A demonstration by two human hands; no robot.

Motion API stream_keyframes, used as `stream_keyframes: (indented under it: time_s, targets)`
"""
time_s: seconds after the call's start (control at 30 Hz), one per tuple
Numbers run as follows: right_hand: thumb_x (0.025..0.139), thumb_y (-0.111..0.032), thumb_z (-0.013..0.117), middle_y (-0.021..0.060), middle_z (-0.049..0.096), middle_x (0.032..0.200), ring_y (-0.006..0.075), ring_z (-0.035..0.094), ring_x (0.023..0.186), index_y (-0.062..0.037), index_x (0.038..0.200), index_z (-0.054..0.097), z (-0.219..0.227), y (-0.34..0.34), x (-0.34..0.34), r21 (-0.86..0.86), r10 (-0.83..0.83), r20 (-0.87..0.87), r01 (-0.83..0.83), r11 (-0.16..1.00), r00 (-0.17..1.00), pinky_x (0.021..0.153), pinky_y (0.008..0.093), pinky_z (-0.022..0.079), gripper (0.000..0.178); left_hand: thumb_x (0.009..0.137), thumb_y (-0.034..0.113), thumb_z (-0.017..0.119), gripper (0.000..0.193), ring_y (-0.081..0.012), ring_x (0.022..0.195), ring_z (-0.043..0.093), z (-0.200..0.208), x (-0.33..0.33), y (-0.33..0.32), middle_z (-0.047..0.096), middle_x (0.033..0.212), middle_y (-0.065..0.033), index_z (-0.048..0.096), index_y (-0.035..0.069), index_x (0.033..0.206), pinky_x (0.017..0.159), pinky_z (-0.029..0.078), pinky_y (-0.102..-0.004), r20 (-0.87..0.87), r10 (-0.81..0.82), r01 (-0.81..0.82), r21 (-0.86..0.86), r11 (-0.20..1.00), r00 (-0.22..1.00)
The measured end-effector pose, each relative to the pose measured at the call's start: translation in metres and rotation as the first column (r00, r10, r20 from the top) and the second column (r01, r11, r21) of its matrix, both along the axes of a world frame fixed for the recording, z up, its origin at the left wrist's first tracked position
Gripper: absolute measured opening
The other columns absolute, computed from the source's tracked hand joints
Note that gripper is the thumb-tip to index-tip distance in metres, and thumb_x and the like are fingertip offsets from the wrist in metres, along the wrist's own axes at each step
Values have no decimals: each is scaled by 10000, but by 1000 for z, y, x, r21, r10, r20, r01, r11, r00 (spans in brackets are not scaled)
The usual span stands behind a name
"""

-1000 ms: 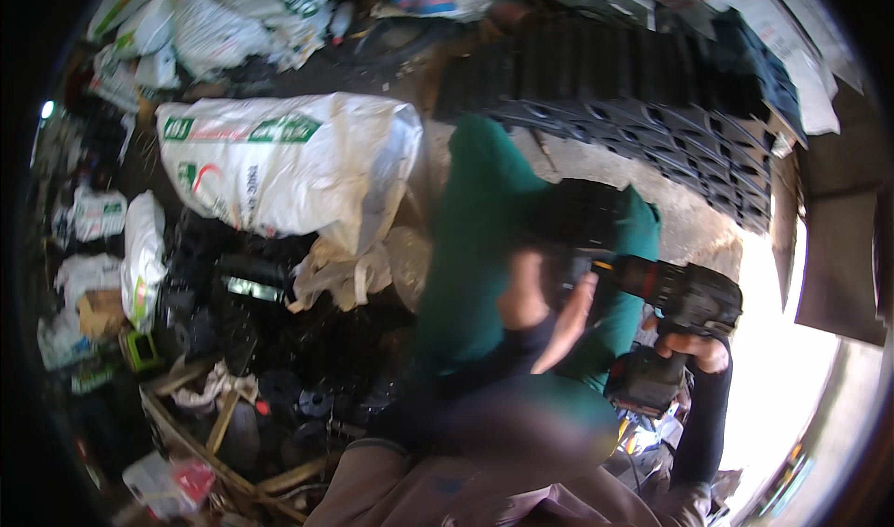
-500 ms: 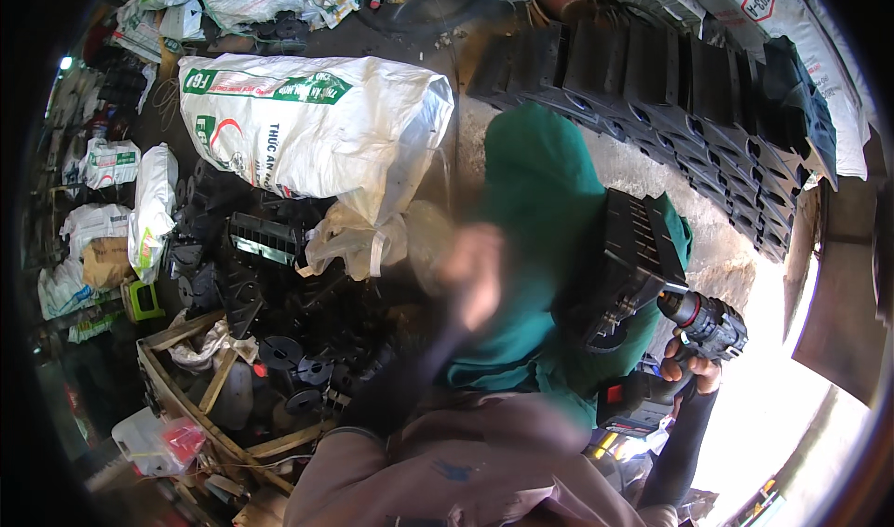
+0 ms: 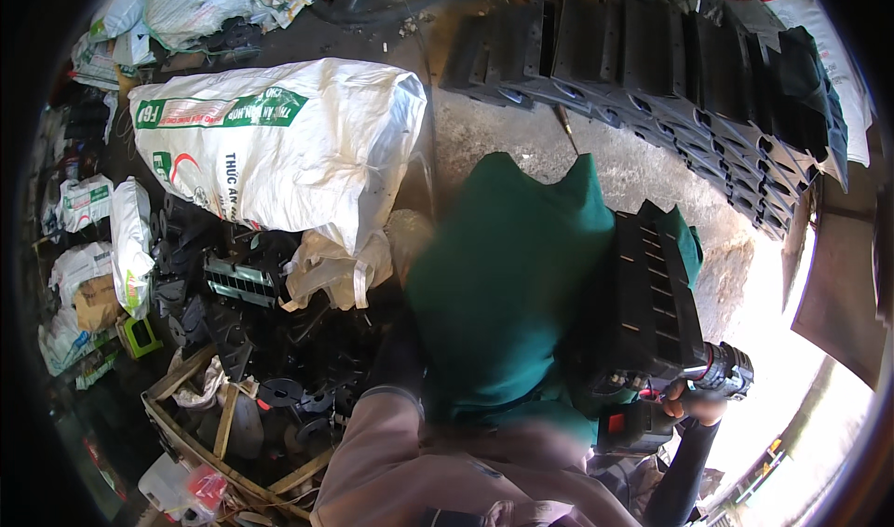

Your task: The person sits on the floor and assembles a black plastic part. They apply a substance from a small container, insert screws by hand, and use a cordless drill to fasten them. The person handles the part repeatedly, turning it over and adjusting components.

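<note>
My right hand grips a black cordless drill at the right, its fingers wrapped round the handle. The drill's front end meets the lower right end of a black slotted plastic part; whether its tip touches the part is hidden. That part stands tilted on a green cloth spread over my lap. Of my left arm only the dark sleeve shows, beside the cloth's left edge. The left hand itself is out of sight.
Stacked black parts line the upper right. A large white sack lies at the upper left, with a translucent plastic bag at its mouth. Lower left is a wooden frame near loose black pieces. A thin tool lies on the floor.
My left hand, blurred over the green cloth before, has dropped out of sight. The drill has come down against the end of the slotted part. The whole view has shifted a little.
</note>
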State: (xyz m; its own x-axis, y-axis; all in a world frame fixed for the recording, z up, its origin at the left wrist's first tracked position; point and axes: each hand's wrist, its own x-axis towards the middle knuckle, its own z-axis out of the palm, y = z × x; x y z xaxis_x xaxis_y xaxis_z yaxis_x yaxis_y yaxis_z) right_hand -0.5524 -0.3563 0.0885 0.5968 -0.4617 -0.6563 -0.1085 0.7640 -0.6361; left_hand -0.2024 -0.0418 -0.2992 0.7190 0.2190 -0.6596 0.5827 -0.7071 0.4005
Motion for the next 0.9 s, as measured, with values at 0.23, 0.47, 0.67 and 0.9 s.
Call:
stream_keyframes:
  time_s: [0.23, 0.47, 0.67, 0.9]
  targets:
    - [726, -185, 762, 179, 632, 962, 232, 595, 599, 36, 1263, 447, 1, 8, 2, 8, -31, -46, 31, 999, 998, 531, 376, 482, 661, 946, 169, 530, 214, -222, 906, 642, -23, 6, -1, 665, 980, -135, 634, 15, 1050, 781, 499, -328, -22, -2, 3, 12, 1000, 1000]
    - [725, -184, 762, 179, 634, 955, 231, 595, 599, 35, 1262, 449, 2, 9, 4, -8, -29, -42, 29, 1000, 999, 532, 374, 483, 659, 937, 156, 541, 206, -227, 920, 643, -30, -7, 15, 664, 994, -138, 634, 10, 1050, 774, 507, -336, 12, 22, -21, -65, 998, 1000]
    - [724, -184, 762, 180, 635, 949, 231, 595, 598, 34, 1260, 451, -2, 3, 5, -36, 6, -5, -7, 999, 1000, 532, 372, 483, 657, 930, 145, 552, 201, -231, 932, 643, -23, -13, 59, 662, 1006, -140, 635, 6, 1049, 768, 513, -343, 99, 104, -71, -292, 954, 990]
    - [724, -183, 762, 180, 636, 942, 231, 595, 598, 33, 1259, 453, -7, 0, 0, -50, 38, 46, -35, 998, 998, 532, 371, 484, 655, 922, 132, 563, 195, -235, 946, 644, -70, 12, 95, 661, 1021, -142, 636, 1, 1048, 762, 521, -352, 328, 54, 131, -517, 846, 943]
